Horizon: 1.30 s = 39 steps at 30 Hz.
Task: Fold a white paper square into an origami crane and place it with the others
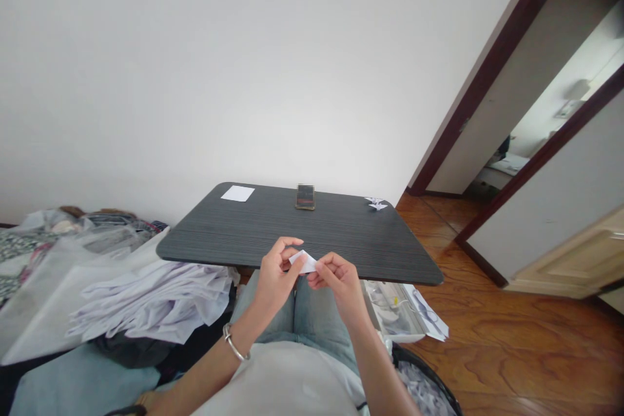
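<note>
Between my two hands is a small folded piece of white paper (305, 262), held just over the near edge of the dark table (273, 221). My left hand (277, 273) pinches its left side, thumb laid on top. With thumb and fingertips, my right hand (337, 274) grips the paper's right corner. Part of the paper is hidden behind my fingers. A flat white sheet of paper (238, 193) lies at the table's far left. Small folded paper figures (377, 205) sit at the far right corner.
A phone (305, 197) leans on a stand at the table's back, near the white wall. Left of the table are heaped white cloths (156, 299). A white box (397, 312) with odds and ends stands on the right, above a dark bin (424, 383) of paper scraps.
</note>
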Each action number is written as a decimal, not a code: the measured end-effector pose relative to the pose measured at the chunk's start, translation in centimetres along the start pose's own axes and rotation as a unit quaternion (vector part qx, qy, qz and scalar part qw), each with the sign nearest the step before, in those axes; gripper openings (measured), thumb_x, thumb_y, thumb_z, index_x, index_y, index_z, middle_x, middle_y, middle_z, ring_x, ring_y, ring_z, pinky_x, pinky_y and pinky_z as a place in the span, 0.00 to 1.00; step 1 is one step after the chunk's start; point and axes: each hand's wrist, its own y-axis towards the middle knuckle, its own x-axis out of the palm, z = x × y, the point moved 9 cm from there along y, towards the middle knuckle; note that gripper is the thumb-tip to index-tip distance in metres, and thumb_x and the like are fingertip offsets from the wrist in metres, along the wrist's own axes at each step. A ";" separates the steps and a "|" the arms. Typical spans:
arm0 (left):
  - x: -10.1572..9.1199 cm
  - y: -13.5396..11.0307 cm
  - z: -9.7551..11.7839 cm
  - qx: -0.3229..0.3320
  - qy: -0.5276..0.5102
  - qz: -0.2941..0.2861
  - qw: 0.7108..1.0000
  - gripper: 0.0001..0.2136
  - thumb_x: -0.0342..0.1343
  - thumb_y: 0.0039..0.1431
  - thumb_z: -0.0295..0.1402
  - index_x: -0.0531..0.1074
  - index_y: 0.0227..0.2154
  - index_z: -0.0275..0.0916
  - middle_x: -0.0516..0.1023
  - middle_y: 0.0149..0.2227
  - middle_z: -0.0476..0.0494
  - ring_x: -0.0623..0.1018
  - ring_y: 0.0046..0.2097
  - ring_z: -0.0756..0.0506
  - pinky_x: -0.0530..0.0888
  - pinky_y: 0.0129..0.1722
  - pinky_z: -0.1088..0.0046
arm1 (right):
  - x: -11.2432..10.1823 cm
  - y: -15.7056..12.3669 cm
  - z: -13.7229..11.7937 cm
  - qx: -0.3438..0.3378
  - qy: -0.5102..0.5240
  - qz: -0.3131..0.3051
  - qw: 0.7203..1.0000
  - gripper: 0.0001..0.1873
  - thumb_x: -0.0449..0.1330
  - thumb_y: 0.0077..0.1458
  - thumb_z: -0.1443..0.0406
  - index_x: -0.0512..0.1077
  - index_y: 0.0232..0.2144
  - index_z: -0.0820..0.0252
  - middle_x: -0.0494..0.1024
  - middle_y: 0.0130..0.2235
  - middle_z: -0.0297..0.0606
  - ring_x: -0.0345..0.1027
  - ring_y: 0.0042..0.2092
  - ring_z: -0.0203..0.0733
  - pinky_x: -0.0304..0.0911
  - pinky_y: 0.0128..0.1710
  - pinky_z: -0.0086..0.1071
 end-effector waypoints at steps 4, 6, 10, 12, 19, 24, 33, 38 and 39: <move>0.3 -0.1 0.1 -0.013 0.002 -0.022 1.000 0.10 0.56 0.53 0.35 0.69 0.37 0.35 0.72 0.23 0.51 0.71 0.26 0.51 0.68 0.28 0.77 | 0.1 0.0 0.1 -0.003 -0.004 0.002 1.000 0.14 0.64 0.46 0.57 0.69 0.21 0.60 0.76 0.20 0.32 0.69 0.20 0.33 0.67 0.22 0.25; 0.4 -0.1 -0.2 -0.029 -0.015 -0.020 0.999 0.10 0.57 0.51 0.35 0.70 0.34 0.34 0.73 0.24 0.49 0.71 0.26 0.51 0.67 0.28 0.77 | 0.1 -0.1 -0.2 -0.015 -0.009 0.010 1.000 0.14 0.64 0.46 0.57 0.68 0.21 0.60 0.76 0.19 0.32 0.68 0.19 0.33 0.66 0.22 0.25; 0.4 -0.2 -0.3 -0.040 -0.069 0.009 0.997 0.09 0.59 0.48 0.33 0.66 0.30 0.37 0.71 0.20 0.54 0.69 0.23 0.53 0.66 0.26 0.79 | 0.1 -0.3 -0.7 -0.042 -0.021 0.020 0.999 0.14 0.63 0.48 0.57 0.68 0.21 0.60 0.75 0.19 0.32 0.67 0.19 0.33 0.65 0.22 0.26; 0.2 -0.4 0.0 -0.028 -0.081 0.034 0.996 0.10 0.60 0.47 0.33 0.64 0.27 0.38 0.69 0.20 0.55 0.69 0.23 0.53 0.65 0.25 0.80 | 0.1 -0.5 -0.9 -0.056 -0.030 0.028 0.998 0.13 0.62 0.49 0.57 0.68 0.22 0.60 0.75 0.19 0.32 0.67 0.20 0.33 0.65 0.22 0.26; -0.8 -0.9 1.0 0.018 -0.044 0.091 0.995 0.07 0.61 0.47 0.32 0.67 0.26 0.37 0.71 0.26 0.51 0.73 0.30 0.52 0.69 0.31 0.79 | 0.1 -1.3 -2.0 -0.120 -0.104 0.064 0.985 0.12 0.58 0.53 0.59 0.68 0.23 0.59 0.74 0.21 0.33 0.68 0.23 0.36 0.65 0.25 0.28; -0.4 -0.5 0.8 -0.019 -0.080 0.050 0.995 0.09 0.62 0.45 0.31 0.70 0.30 0.36 0.75 0.27 0.48 0.75 0.31 0.50 0.70 0.32 0.77 | 0.3 -1.6 -2.2 -0.135 -0.135 0.066 0.979 0.11 0.57 0.54 0.59 0.68 0.24 0.58 0.73 0.22 0.34 0.68 0.25 0.37 0.65 0.26 0.29; -0.5 -0.1 0.9 -0.050 -0.061 0.046 0.996 0.06 0.62 0.42 0.31 0.75 0.24 0.34 0.76 0.22 0.48 0.72 0.24 0.51 0.68 0.25 0.77 | 0.6 -1.6 -2.0 -0.129 -0.117 0.051 0.983 0.11 0.57 0.54 0.59 0.68 0.23 0.59 0.74 0.21 0.33 0.68 0.24 0.37 0.65 0.26 0.29; -0.4 0.0 0.9 -0.058 -0.059 0.039 0.996 0.05 0.62 0.42 0.31 0.74 0.22 0.34 0.74 0.20 0.50 0.71 0.23 0.52 0.68 0.25 0.78 | 0.7 -1.6 -2.0 -0.124 -0.111 0.050 0.985 0.11 0.58 0.54 0.59 0.68 0.23 0.58 0.74 0.21 0.33 0.68 0.24 0.37 0.65 0.26 0.29; -0.4 0.0 0.9 -0.057 -0.058 0.037 0.996 0.05 0.62 0.42 0.31 0.74 0.23 0.34 0.74 0.20 0.50 0.71 0.23 0.52 0.68 0.25 0.77 | 0.8 -1.6 -2.0 -0.122 -0.111 0.049 0.985 0.11 0.58 0.54 0.59 0.68 0.23 0.58 0.74 0.21 0.33 0.68 0.24 0.37 0.66 0.26 0.29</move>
